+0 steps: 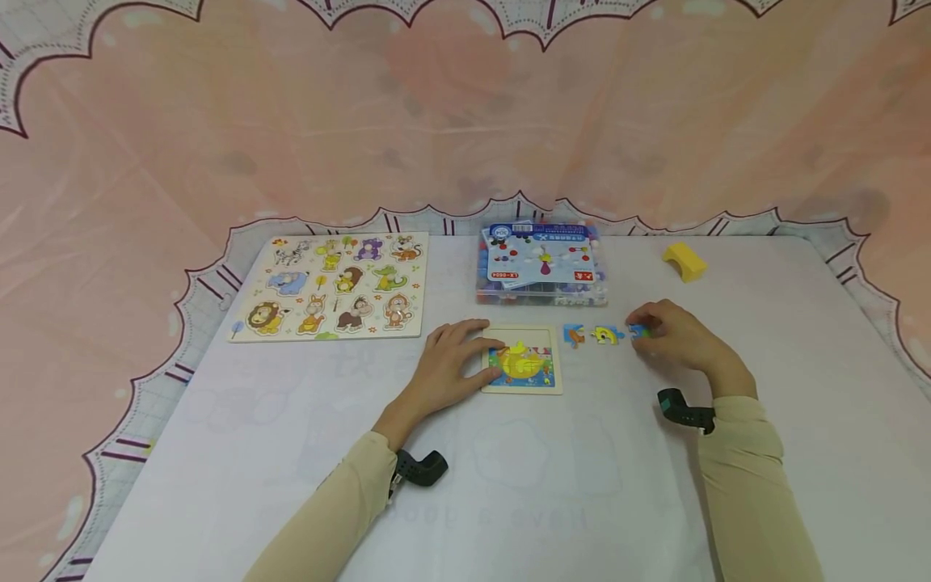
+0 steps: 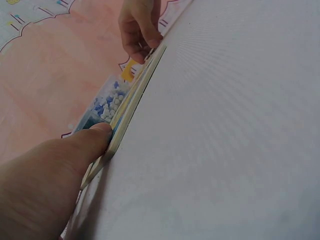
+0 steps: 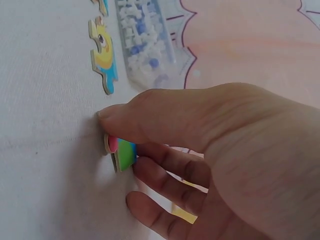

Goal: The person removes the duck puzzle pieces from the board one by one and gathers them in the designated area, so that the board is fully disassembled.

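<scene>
The puzzle board [image 1: 520,334] — yellow and blue (cream-edged); the rightmost piece [image 3: 126,154] — green, blue and pink.

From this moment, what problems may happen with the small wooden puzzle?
The two loose pieces lie between the tray and the right hand; moving straight across, it might knock them. The held piece is small and partly hidden by the thumb, so it may slip or be turned wrongly. The left hand reaches over the tray's left edge; an uneven press could shift the fitted pieces.
</scene>
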Action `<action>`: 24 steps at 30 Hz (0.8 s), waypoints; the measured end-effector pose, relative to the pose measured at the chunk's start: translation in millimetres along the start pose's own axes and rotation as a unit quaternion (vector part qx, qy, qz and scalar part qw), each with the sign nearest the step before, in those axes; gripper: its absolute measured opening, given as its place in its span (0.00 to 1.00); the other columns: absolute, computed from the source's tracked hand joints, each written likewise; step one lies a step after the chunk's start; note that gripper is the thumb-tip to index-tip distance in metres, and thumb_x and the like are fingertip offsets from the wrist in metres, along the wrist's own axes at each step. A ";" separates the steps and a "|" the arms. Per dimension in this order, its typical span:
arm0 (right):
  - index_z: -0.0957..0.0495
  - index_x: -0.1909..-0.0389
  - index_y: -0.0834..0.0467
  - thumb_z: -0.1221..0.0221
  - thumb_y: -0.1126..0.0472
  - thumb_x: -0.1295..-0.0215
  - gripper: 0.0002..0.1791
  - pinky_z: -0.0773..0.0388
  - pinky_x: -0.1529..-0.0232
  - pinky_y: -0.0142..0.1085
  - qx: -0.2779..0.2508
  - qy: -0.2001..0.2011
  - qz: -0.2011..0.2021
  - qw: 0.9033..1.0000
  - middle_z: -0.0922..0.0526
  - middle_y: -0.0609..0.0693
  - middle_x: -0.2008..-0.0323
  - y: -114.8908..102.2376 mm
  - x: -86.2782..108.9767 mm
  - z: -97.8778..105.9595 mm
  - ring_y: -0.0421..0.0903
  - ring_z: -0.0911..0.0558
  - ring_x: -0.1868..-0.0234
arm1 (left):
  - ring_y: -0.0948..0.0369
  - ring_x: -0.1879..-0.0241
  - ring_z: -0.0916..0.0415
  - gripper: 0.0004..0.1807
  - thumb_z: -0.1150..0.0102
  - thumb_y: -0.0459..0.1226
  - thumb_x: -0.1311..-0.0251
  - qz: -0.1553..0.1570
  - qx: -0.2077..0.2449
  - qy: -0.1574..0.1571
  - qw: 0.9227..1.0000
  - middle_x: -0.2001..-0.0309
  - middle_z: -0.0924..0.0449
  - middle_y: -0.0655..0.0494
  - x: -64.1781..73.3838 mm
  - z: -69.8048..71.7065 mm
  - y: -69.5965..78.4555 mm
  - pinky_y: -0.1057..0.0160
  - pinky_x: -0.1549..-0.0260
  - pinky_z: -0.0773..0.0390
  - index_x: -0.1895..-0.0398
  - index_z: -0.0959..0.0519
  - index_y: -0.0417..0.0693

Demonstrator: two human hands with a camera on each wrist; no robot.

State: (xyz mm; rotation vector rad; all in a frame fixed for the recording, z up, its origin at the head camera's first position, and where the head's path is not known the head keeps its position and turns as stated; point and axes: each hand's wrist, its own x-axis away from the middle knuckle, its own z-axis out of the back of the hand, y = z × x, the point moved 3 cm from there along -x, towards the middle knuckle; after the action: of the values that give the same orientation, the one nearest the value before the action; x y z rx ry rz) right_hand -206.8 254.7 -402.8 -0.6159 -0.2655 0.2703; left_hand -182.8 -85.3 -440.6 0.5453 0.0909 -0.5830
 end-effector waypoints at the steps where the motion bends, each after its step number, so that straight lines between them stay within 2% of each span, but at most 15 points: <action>1: 0.26 0.49 0.66 0.41 0.65 0.40 0.18 0.30 0.44 0.56 0.000 -0.001 -0.002 1.000 0.27 0.63 0.53 0.5 0.0 -0.2 0.58 0.27 0.49 | 0.58 0.33 0.40 0.20 0.40 0.54 0.42 0.000 0.000 0.000 1.000 0.34 0.34 0.57 0.0 -0.1 0.1 0.46 0.33 0.47 0.46 0.23 0.67; 16: 0.27 0.47 0.65 0.41 0.61 0.38 0.20 0.32 0.43 0.55 -0.008 -0.010 -0.020 1.000 0.30 0.62 0.51 2.5 -0.4 -1.4 0.57 0.30 0.48 | 0.57 0.33 0.40 0.20 0.40 0.54 0.42 -0.009 -0.002 0.007 1.000 0.34 0.33 0.56 -0.1 0.6 0.3 0.44 0.34 0.46 0.47 0.22 0.66; 24: 0.28 0.47 0.65 0.42 0.61 0.36 0.19 0.31 0.45 0.52 -0.016 0.011 -0.012 1.000 0.29 0.62 0.52 -0.7 -2.2 -2.7 0.57 0.29 0.49 | 0.57 0.32 0.41 0.21 0.40 0.53 0.42 -0.001 -0.002 0.000 1.000 0.34 0.34 0.56 -0.2 0.7 1.1 0.44 0.33 0.48 0.45 0.23 0.64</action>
State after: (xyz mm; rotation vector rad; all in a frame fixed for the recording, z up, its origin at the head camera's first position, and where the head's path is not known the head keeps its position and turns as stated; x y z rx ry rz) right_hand -207.9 252.0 -404.9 -0.6464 -0.2571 0.2362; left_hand -182.4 -84.8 -439.5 0.5416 0.0917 -0.5842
